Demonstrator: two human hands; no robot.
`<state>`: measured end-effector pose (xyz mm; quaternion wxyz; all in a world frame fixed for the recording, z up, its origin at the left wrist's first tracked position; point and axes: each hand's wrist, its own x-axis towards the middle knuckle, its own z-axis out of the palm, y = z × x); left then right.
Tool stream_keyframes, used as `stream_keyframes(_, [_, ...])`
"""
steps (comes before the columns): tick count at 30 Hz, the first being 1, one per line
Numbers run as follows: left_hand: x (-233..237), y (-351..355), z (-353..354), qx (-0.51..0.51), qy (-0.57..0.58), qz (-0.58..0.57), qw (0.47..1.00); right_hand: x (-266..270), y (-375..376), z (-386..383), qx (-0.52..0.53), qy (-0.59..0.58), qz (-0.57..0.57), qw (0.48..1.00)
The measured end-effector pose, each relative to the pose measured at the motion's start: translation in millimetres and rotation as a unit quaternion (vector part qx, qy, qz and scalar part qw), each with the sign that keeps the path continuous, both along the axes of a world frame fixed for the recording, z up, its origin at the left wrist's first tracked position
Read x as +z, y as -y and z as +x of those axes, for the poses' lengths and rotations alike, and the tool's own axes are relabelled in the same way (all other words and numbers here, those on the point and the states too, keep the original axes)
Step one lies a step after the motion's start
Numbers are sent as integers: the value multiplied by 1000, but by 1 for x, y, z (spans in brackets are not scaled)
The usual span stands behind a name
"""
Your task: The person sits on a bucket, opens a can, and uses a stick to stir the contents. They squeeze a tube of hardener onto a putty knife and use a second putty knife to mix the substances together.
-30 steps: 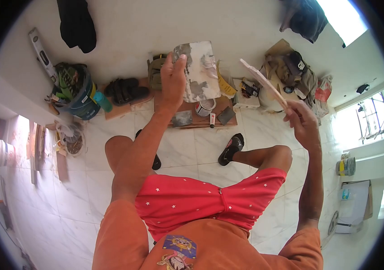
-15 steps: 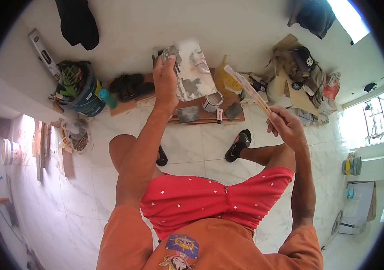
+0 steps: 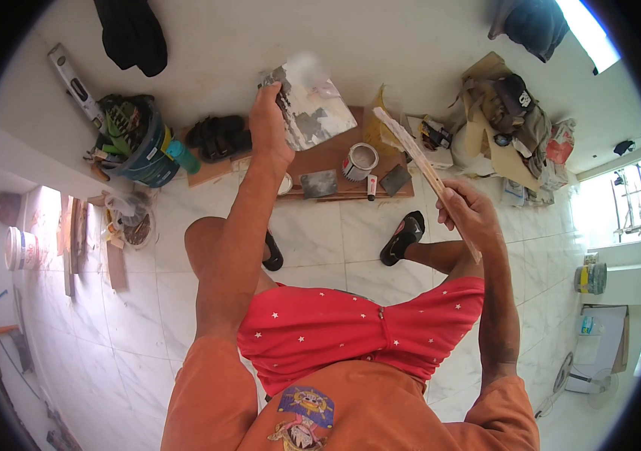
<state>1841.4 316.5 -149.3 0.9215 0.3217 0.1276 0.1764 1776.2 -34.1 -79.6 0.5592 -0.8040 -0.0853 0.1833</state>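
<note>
My left hand (image 3: 269,124) is closed on the edge of a flat board (image 3: 316,116) smeared with grey and white paste, raised in front of the wall. In my right hand (image 3: 468,209) is a long thin wooden stick (image 3: 420,159), its upper end coated whitish and pointing up and left. Below the board, an open can (image 3: 359,161) of greyish material stands on a low brown plank (image 3: 328,150). Beside the can lie a small tube (image 3: 371,187), a grey metal plate (image 3: 319,184) and a dark square piece (image 3: 395,180).
On the left are a bucket of tools (image 3: 151,160), a spirit level (image 3: 76,89), a teal bottle (image 3: 181,155) and dark sandals (image 3: 217,138). A heap of bags and cardboard (image 3: 497,124) sits at the right. White tiled floor (image 3: 313,233) lies around my feet.
The board has tilted and shifted slightly, showing more of the can and plank. The stick has swung more upright, and its lower end now shows below my right hand.
</note>
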Motion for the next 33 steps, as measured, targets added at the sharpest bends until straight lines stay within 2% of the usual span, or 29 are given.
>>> stream_keyframes(15, [12, -9, -10, -32, 57, -91, 994, -25, 0, 0, 18, -14, 4, 1000])
stream_keyframes(33, [13, -14, -9, -26, 55, -82, 995, -37, -1, 5, 26, -27, 1, 999])
